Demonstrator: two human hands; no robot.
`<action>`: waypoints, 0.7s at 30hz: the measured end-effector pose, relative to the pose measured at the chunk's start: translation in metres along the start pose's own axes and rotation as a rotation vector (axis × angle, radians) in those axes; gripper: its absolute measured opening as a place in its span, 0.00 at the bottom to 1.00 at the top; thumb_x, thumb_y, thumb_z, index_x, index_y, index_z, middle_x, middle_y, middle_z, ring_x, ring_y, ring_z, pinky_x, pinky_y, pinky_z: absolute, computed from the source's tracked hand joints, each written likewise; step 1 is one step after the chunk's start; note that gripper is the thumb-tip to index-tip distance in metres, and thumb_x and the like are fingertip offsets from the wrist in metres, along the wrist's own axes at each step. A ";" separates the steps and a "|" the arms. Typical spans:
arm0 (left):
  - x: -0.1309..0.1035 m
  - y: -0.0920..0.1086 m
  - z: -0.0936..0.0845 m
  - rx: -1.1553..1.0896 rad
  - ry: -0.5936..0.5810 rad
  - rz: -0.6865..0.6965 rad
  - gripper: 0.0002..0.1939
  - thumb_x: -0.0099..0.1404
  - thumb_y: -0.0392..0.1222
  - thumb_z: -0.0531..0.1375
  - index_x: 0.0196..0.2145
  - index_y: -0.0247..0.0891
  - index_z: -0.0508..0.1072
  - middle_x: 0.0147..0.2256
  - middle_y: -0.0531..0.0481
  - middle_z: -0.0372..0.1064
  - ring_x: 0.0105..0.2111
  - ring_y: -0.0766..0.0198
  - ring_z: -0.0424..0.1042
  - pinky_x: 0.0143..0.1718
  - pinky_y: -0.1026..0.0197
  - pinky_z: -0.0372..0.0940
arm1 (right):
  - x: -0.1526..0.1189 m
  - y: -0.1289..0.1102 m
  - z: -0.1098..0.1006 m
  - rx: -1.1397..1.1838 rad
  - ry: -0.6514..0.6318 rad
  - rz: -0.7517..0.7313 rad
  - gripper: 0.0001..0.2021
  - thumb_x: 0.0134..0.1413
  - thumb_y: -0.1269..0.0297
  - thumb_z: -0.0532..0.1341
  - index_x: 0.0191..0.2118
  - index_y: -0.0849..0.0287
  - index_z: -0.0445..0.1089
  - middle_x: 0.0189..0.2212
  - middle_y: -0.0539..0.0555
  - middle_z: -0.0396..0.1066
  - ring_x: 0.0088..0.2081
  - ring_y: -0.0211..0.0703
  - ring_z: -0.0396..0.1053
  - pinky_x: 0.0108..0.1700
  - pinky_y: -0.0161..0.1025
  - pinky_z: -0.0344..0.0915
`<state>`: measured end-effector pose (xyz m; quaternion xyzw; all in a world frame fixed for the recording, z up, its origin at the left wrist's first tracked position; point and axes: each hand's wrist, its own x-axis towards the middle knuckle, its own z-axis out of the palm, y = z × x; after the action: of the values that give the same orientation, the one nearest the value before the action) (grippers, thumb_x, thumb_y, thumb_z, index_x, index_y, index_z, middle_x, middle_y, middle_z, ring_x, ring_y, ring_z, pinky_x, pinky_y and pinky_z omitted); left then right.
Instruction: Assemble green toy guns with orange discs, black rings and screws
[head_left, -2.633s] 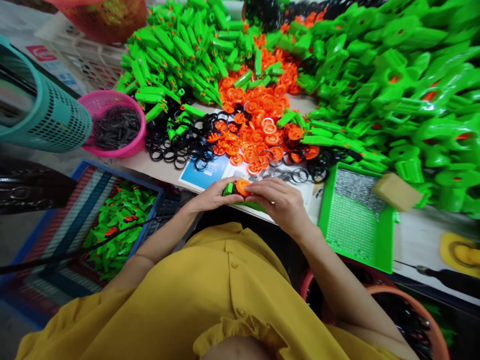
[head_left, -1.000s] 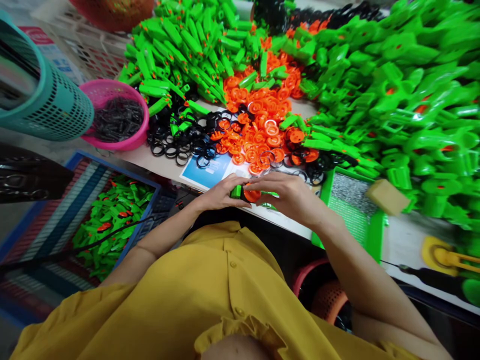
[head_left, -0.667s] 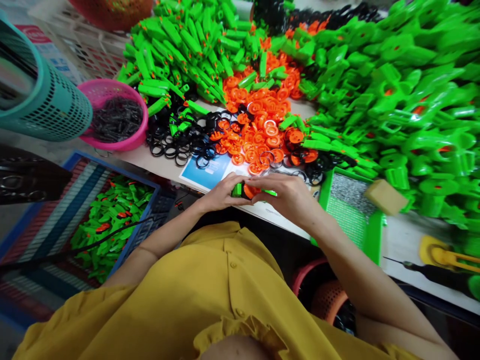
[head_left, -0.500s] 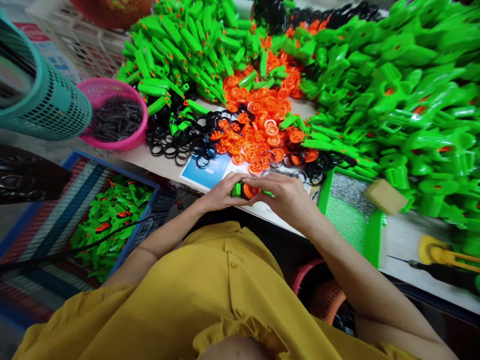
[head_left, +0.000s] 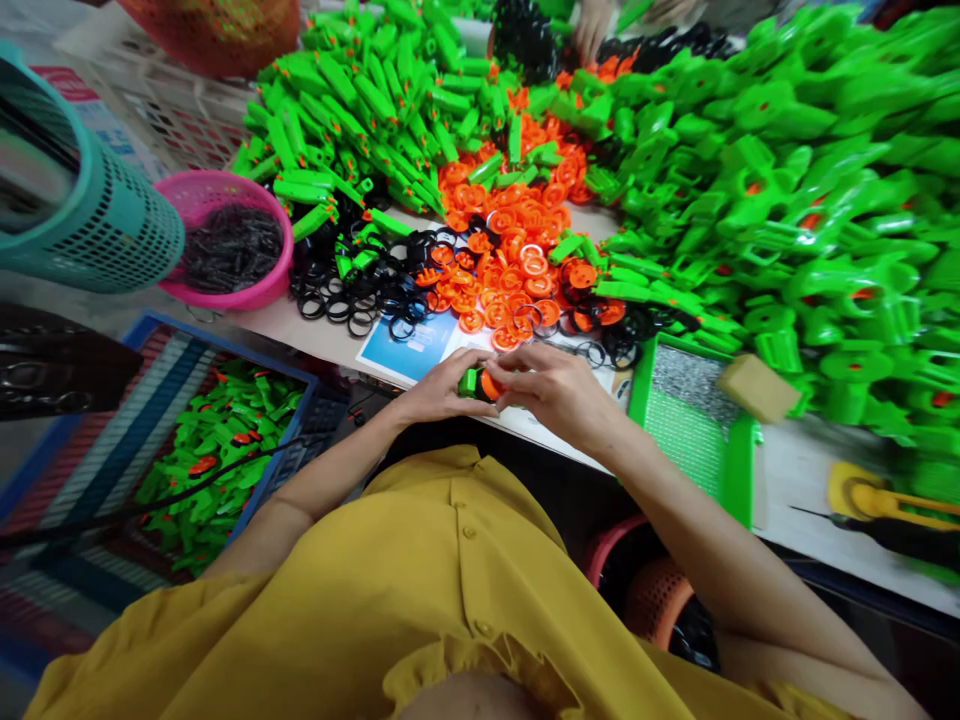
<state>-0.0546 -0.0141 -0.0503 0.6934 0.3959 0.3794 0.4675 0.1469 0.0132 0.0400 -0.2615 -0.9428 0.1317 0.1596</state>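
At the table's near edge, my left hand (head_left: 442, 388) is closed around a small plastic part, green at the left with a black ring and an orange cap (head_left: 489, 386). My right hand (head_left: 551, 385) pinches the orange end from the other side, fingertips pressed on it. The fingers hide much of the part. Just beyond my hands lies a heap of orange plastic caps (head_left: 517, 275). Black rings (head_left: 352, 305) are scattered to its left, and a blue-and-white printed sheet (head_left: 409, 345) lies under the near side.
Green plastic bodies (head_left: 847, 200) are piled high on the right, green tubes (head_left: 367, 90) at the back left. A green tray (head_left: 739, 480), a pink basket (head_left: 281, 270) and a teal basket (head_left: 120, 220) flank the work spot. Another person's hand (head_left: 592, 30) reaches in at the back.
My right fingers have drawn together onto the orange end; the green piece that stuck out beneath them no longer shows. Another person's hands have appeared at the back. The view has shifted slightly.
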 end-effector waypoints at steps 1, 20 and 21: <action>0.000 0.000 -0.001 -0.042 0.000 -0.004 0.36 0.53 0.60 0.69 0.53 0.39 0.67 0.51 0.43 0.67 0.51 0.51 0.67 0.53 0.54 0.62 | 0.000 0.000 0.001 0.029 0.015 0.010 0.08 0.63 0.66 0.61 0.42 0.58 0.78 0.41 0.59 0.79 0.39 0.45 0.75 0.41 0.40 0.66; -0.001 0.008 0.002 -0.090 0.084 -0.057 0.29 0.61 0.59 0.63 0.54 0.41 0.67 0.46 0.47 0.71 0.43 0.59 0.70 0.49 0.57 0.64 | -0.012 -0.005 0.020 0.094 0.239 0.274 0.18 0.59 0.58 0.65 0.51 0.54 0.63 0.42 0.57 0.80 0.49 0.54 0.76 0.56 0.53 0.57; -0.001 0.008 0.002 -0.075 0.082 -0.055 0.28 0.61 0.59 0.63 0.53 0.41 0.69 0.48 0.46 0.70 0.45 0.58 0.70 0.51 0.56 0.64 | -0.015 -0.006 0.019 0.093 0.260 0.267 0.18 0.59 0.58 0.65 0.52 0.54 0.63 0.43 0.57 0.80 0.49 0.54 0.75 0.56 0.53 0.58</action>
<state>-0.0518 -0.0180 -0.0433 0.6481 0.4192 0.4090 0.4869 0.1491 -0.0029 0.0212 -0.3914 -0.8640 0.1600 0.2732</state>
